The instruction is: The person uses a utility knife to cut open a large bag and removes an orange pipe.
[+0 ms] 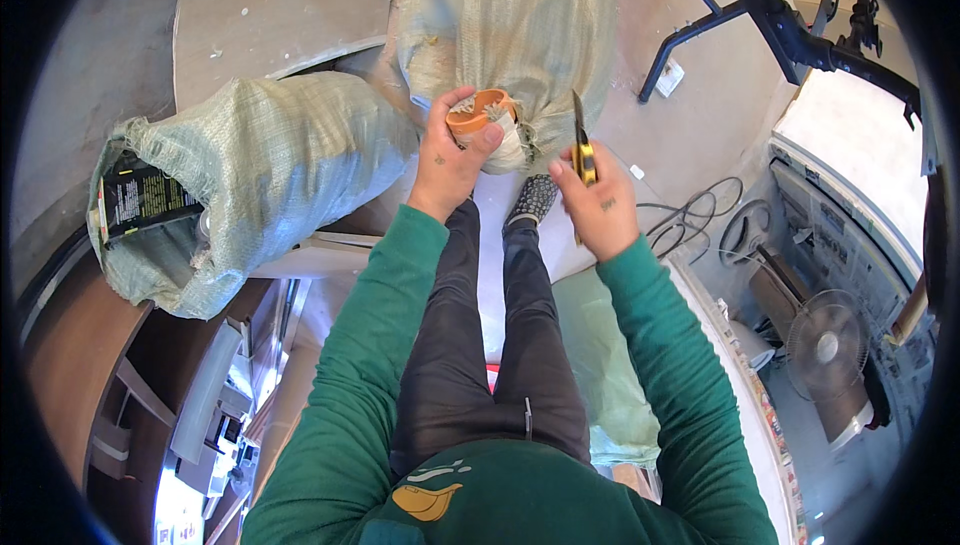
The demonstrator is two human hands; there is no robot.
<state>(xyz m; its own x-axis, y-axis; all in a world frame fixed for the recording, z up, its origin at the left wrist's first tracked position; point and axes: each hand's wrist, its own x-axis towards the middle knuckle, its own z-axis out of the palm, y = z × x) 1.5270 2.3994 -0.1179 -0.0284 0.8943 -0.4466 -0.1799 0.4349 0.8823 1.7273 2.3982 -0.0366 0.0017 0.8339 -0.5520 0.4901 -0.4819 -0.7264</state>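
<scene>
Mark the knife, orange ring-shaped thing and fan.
Knife [584, 159]: head view, on the yellow-and-black handle.
Orange ring-shaped thing [464, 126]: head view, on its outer wall.
Fan [827, 348]: head view, on the grille's centre.

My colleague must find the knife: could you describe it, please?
Below the woven sack at top centre, find the right hand. The knife sticks up from it: yellow-and-black handle, narrow pointed blade, unlike the round orange object in the left hand.

A head-worn fisheye looks steeply down at nearby hands [447, 170], rim seemingly blurred.
</scene>
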